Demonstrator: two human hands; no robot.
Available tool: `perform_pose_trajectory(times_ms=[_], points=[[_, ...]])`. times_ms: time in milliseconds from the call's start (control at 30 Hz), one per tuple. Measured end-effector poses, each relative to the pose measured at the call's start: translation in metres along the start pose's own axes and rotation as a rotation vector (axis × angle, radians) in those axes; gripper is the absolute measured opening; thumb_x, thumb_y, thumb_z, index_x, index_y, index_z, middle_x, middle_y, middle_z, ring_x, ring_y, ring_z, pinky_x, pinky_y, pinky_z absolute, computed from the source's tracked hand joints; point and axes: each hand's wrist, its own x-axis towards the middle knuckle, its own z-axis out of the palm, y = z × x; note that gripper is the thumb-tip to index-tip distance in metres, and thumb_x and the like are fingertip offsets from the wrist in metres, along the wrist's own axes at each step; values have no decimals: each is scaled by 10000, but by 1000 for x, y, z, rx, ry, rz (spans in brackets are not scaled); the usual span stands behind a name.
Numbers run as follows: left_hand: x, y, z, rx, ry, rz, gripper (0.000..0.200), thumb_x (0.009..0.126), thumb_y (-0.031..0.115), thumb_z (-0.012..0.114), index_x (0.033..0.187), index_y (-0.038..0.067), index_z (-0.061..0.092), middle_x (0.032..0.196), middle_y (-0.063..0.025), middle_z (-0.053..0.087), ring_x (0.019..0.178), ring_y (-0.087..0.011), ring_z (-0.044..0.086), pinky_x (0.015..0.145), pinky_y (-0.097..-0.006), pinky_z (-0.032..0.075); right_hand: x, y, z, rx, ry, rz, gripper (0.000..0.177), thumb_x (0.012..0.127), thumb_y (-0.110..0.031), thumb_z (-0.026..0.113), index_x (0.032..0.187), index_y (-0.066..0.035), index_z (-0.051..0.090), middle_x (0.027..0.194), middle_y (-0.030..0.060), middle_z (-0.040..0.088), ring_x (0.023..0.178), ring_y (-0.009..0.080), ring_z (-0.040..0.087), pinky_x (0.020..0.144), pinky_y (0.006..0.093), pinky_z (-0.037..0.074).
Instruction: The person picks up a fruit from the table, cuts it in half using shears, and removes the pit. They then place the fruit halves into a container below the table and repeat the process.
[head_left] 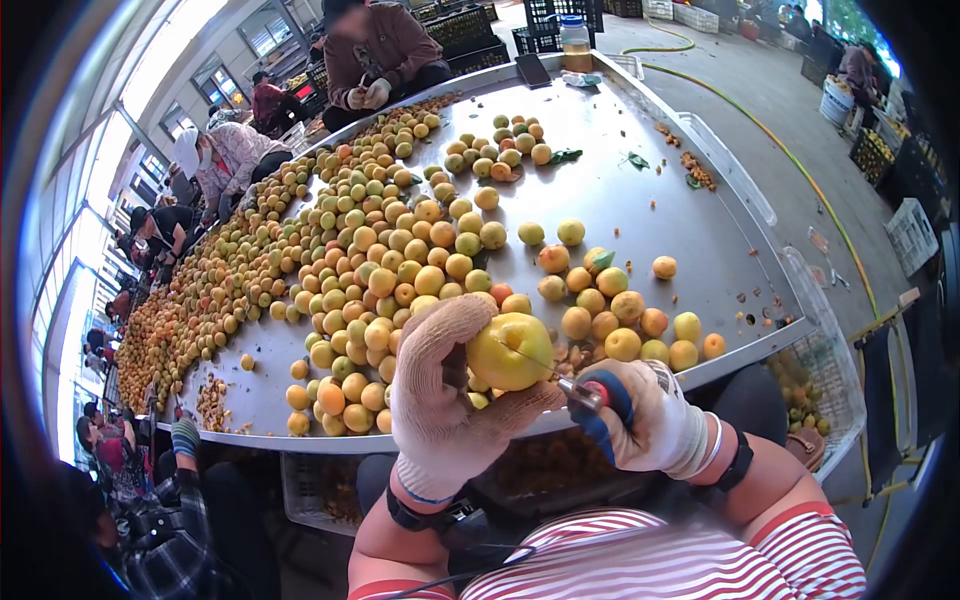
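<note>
My left hand (435, 390), in a knitted white glove stained brown, is wrapped around a yellow apricot (510, 352) above the table's near edge. A thin dark line runs from the dimple of the fruit towards its lower right. My right hand (640, 415), in a white glove with blue fingers, grips a small hand tool (590, 392) with a red handle and a slim metal end. That end meets the apricot's lower right side; the exact tip is hard to make out. Behind my hands lie loose apricots (430, 280), with brown pits (575, 357) close beyond the fruit.
The metal table (690, 230) has a raised rim. Crates of fruit (800, 390) stand below its near edge. A jar (575, 45) and a phone (533, 70) are at the far end. Co-workers (385, 60) sit along the left side. A hose (780, 145) crosses the floor.
</note>
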Motion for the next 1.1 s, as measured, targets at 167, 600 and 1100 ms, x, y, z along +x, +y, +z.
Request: perform_pose_trajectory(times_ms=[167,600,1100], points=[[0,3,-2,205,36,92,824,620,149,976,1290,44,508,1234,-120,530,1113,-240,612,930,-348,534,-5,3,6,-82,30,-5,230,845,-74,686,1051,1,614,813,145,656,667,362,653,595,395,534],[-3,11,30,-691,151,-334,821,672,171,956,1295,27,441,1259,-106,557,1163,-259,620,992,-392,514,-8,6,24,-292,100,-39,307,834,-103,704,1099,-6,583,807,144,658,648,354,652,557,419,517],[7,6,11,-305,-94,-354,931,721,74,908,1471,-51,370,1307,-150,591,1198,-205,592,1058,-370,463,-7,-2,23,-117,92,153,143,914,-56,571,1043,5,581,768,165,632,685,400,640,612,396,523]])
